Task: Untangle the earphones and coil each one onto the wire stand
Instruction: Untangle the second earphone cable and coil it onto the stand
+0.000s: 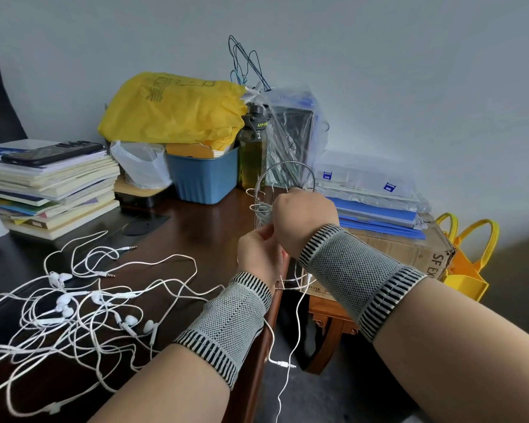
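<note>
Both hands, left hand (258, 251) and right hand (303, 213), are pinching one white cord (297, 315) at the wire stand (287, 166); tangled earphones (74, 303) are waiting mid-desk.

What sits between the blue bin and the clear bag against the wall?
A dark water bottle stands between the blue bin and the clear bag, seen in the head view.

Cardboard box (409, 248), right of the right hand (306, 212): side printed "SF EX", cut off at its edge. Bottle (252, 148), beyond the hands: cap band lettered "UP-T", partly hidden. Yellow bag (171, 108): characters illegible.
</note>
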A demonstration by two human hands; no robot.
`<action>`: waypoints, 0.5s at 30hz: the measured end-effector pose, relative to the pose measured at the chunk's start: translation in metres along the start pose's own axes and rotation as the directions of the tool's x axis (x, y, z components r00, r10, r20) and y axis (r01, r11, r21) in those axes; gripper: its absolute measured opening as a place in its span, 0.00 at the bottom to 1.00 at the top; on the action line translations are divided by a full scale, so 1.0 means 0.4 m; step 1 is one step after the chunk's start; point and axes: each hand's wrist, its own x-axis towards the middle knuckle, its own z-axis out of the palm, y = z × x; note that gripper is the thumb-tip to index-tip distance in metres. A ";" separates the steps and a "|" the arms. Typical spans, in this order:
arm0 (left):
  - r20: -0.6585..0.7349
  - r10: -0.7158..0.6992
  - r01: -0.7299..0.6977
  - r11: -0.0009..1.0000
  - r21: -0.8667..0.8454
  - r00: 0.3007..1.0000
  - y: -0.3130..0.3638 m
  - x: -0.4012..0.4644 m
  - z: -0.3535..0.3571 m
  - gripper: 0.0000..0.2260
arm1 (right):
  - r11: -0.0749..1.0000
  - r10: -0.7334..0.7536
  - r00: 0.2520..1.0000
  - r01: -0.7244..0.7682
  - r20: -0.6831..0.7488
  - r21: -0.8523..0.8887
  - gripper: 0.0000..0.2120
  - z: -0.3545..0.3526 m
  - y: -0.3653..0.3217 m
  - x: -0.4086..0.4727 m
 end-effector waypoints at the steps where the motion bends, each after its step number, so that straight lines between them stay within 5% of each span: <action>1: 0.001 0.003 -0.003 1.000 0.000 1.000 -0.002 0.004 -0.001 0.13 | 0.999 -0.029 1.000 0.029 -0.009 -0.043 0.12 -0.002 -0.002 -0.003; 9: 0.082 -0.039 0.044 0.997 -0.063 0.996 -0.009 0.012 -0.008 0.13 | 0.976 -0.175 0.980 0.160 -0.097 -0.146 0.10 0.010 -0.003 -0.018; 15: 0.014 -0.046 0.046 0.999 -0.009 0.999 -0.022 0.029 -0.009 0.13 | 0.971 -0.224 0.958 0.202 -0.180 -0.131 0.08 0.040 0.019 -0.031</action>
